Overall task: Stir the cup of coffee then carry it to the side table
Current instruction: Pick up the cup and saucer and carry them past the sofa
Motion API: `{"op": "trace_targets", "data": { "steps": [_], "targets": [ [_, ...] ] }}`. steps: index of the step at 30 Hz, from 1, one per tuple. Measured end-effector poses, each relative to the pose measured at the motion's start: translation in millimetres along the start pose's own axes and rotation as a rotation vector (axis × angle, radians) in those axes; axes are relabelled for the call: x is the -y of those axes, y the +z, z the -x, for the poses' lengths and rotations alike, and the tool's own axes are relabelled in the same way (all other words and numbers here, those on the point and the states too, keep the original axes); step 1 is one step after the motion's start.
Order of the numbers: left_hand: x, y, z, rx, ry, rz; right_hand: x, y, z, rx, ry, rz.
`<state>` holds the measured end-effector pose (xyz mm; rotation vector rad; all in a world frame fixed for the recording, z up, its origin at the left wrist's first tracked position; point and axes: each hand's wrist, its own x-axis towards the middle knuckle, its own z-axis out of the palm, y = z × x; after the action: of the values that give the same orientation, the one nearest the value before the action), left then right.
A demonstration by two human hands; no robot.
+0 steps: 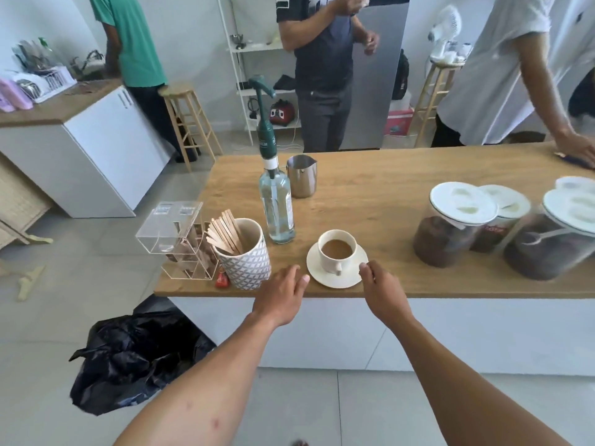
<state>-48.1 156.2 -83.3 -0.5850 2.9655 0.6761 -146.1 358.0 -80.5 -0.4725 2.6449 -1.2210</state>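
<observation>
The cup of coffee [337, 251] sat on its saucer [325, 278] near the front edge of the counter [386, 194], just ahead of both my hands and between them, its handle turned toward me; the coffee was pale brown and I could see no stirrer in it. My right hand [381, 289] was at the saucer's near right rim, thumb and fingers drawn narrow as if pinching the rim, though I could not tell whether they were truly touching it; it held nothing else. My left hand [281, 297] hovered empty over the counter edge just left of the saucer, fingers loosely spread. Beyond my left hand stood the patterned mug [246, 262] full of wooden stir sticks [225, 235], with a clear acrylic box [180, 239] further left and a pump bottle [277, 201] behind it; jars of coffee [450, 233] stood well off beyond my right hand. I judged the stirring not yet begun; the next move called for my left hand to draw one stick from the mug while my right steadied the saucer, then stirring gently enough to keep the coffee below the rim.
</observation>
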Motion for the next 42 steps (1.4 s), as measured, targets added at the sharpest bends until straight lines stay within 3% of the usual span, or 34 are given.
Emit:
{"op": "trace_targets", "data": {
  "steps": [7,12,18,21,25,34,42],
  "targets": [
    [0,3,-33,-0.004,0.022,0.044,-6,7,-27,-0.046,0.068,-0.066],
    [4,7,-53,-0.002,-0.063,0.166,-10,13,-43,-0.091,0.106,-0.141],
    [10,15,-80,0.012,-0.161,0.569,-21,18,-57,-0.093,0.182,-0.18],
    [9,12,-93,-0.007,-0.223,0.659,-25,18,-61,-0.078,0.21,-0.175],
    [9,5,-106,0.018,-0.237,0.64,-19,18,-78,-0.073,0.271,-0.202],
    [-21,-11,-109,0.082,-0.283,0.447,7,15,-99,0.009,0.155,-0.183],
    [-39,6,-122,0.125,-0.482,0.451,-3,22,-128,0.152,0.267,0.005]
  ]
}}
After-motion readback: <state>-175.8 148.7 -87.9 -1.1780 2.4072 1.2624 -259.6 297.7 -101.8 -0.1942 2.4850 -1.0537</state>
